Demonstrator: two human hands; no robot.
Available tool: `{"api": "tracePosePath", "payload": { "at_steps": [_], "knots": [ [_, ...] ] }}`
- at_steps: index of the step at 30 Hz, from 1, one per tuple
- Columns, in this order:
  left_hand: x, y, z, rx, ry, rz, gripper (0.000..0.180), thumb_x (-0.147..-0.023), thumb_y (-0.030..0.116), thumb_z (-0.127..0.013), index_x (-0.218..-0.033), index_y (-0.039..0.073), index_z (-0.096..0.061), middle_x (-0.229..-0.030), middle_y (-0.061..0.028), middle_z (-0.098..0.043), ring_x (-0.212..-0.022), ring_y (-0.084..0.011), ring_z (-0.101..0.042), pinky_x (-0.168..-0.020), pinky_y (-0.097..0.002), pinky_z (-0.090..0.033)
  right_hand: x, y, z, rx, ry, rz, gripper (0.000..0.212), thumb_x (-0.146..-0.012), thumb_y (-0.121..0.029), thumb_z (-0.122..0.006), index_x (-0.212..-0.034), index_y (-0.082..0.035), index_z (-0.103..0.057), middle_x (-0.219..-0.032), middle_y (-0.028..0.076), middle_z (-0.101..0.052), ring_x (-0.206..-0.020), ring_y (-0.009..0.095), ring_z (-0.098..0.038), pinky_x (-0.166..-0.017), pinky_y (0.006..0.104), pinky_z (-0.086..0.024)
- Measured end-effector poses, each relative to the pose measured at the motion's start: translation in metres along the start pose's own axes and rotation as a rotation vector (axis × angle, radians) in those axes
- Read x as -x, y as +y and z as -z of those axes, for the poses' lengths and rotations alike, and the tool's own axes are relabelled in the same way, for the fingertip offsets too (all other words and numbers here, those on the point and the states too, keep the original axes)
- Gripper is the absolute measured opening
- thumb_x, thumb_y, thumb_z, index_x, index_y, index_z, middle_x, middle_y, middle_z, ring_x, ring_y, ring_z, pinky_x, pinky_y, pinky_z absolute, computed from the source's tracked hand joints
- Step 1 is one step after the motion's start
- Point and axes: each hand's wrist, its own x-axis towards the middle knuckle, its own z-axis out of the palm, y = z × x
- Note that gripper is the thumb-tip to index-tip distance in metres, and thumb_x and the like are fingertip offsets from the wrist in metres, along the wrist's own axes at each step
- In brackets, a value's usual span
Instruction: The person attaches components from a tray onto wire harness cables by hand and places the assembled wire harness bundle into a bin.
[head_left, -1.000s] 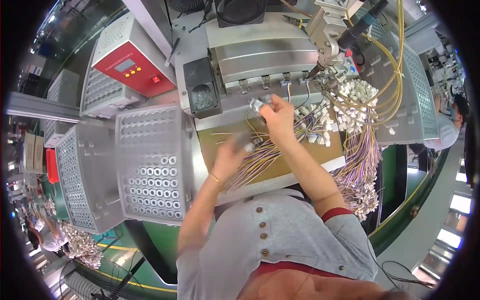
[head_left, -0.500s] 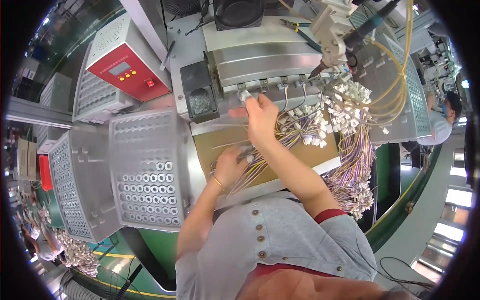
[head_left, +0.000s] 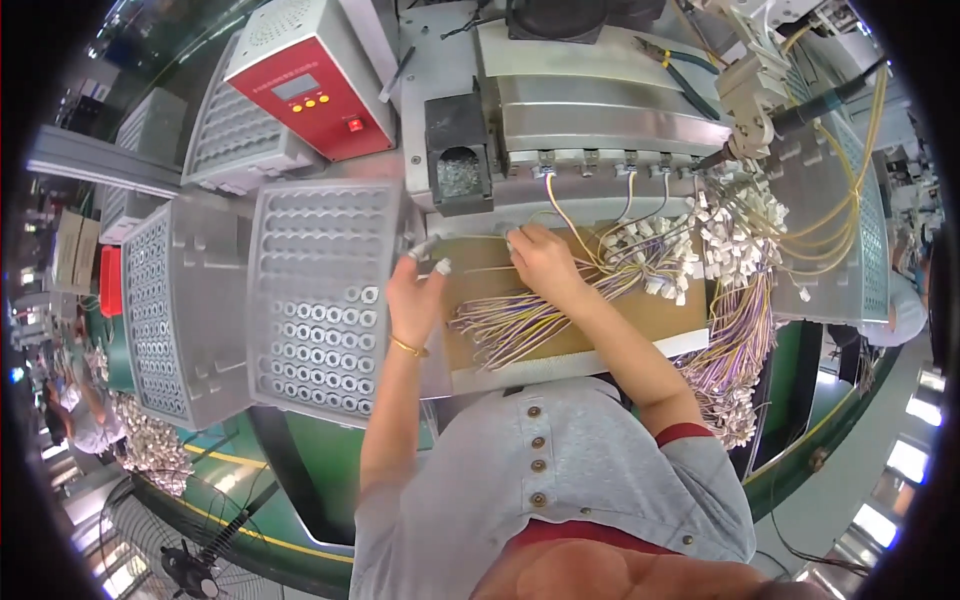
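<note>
My left hand (head_left: 412, 305) is beside the right edge of a clear tray (head_left: 250, 300), its thumb and forefinger apart with pale covers on the tips. My right hand (head_left: 548, 265) is over the brown work board (head_left: 540, 350), fingers pinched together. Whatever sits at those fingertips is too small to name. Thin pale wires stretch between the two hands. Below lies a fanned bundle of purple, yellow and white wires (head_left: 510, 320), with white connectors (head_left: 650, 250) at its right end. Behind, wires hang from three places along a metal fixture (head_left: 600, 125).
A red-fronted control box (head_left: 315, 100) stands at the far left. Beside the fixture is a black block (head_left: 457, 150). Pliers (head_left: 685, 75) lie on top. A machine head (head_left: 750, 100) overhangs the right, above more bundled wires (head_left: 735, 320). White ring parts (head_left: 330, 345) fill rows of the tray.
My right hand has come down from the fixture's left end, where wires now hang. My left hand has left the wire bundle for the tray side. The whole view has shifted.
</note>
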Motion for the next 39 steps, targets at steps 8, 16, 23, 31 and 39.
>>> {"api": "tracePosePath", "payload": {
  "at_steps": [8,16,23,31,39],
  "knots": [
    [0.011,0.02,0.003,-0.055,-0.048,-0.261,0.036,-0.065,-0.002,-0.062,-0.1,0.004,-0.059,-0.08,-0.0069,-0.06,-0.066,-0.013,-0.054,-0.059,-0.0242,-0.046,-0.002,-0.035,0.028,-0.368,-0.132,0.106,0.01,-0.067,0.001,-0.056,-0.072,0.0,-0.047,-0.063,0.013,-0.046,-0.059,0.03,-0.049,-0.051,0.0372,-0.039],
    [0.003,0.01,0.057,-0.541,0.248,-0.221,0.028,-0.071,0.005,-0.056,-0.099,0.004,-0.058,-0.084,-0.0105,-0.059,-0.08,-0.0213,-0.057,-0.07,-0.0305,-0.043,-0.006,-0.042,0.06,-0.643,-0.258,-0.237,0.013,-0.076,-0.014,-0.057,-0.077,-0.002,-0.052,-0.056,0.01,-0.051,-0.048,0.016,-0.049,-0.046,0.028,-0.038],
    [0.01,-0.055,0.118,-1.553,0.612,-0.464,0.025,-0.074,0.03,-0.057,-0.088,0.009,-0.062,-0.096,-0.0085,-0.056,-0.091,-0.0291,-0.049,-0.076,-0.0456,-0.036,0.001,-0.041,0.055,-0.813,-0.18,-0.202,0.013,-0.072,-0.011,-0.055,-0.078,-0.001,-0.05,-0.054,0.013,-0.048,-0.045,0.021,-0.045,-0.045,0.0312,-0.036],
    [0.02,0.018,0.053,0.02,0.287,-0.19,0.033,-0.075,0.004,-0.054,-0.107,0.001,-0.052,-0.088,-0.0077,-0.058,-0.065,-0.0134,-0.056,-0.051,-0.023,-0.043,-0.001,-0.044,0.064,-0.803,-0.197,-0.267,0.009,-0.074,-0.009,-0.056,-0.078,-0.002,-0.052,-0.057,0.007,-0.054,-0.05,0.01,-0.049,-0.048,0.0231,-0.04],
    [0.04,0.054,-0.028,0.38,-0.205,0.001,0.038,-0.075,-0.003,-0.056,-0.112,-0.005,-0.046,-0.097,-0.0087,-0.056,-0.072,-0.0116,-0.056,-0.056,-0.0211,-0.046,-0.003,-0.052,0.076,-0.9,-0.086,-0.36,0.009,-0.071,-0.004,-0.059,-0.073,0.0,-0.052,-0.058,-0.001,-0.047,-0.054,0.002,-0.039,-0.046,0.0189,-0.035]
  ]
}}
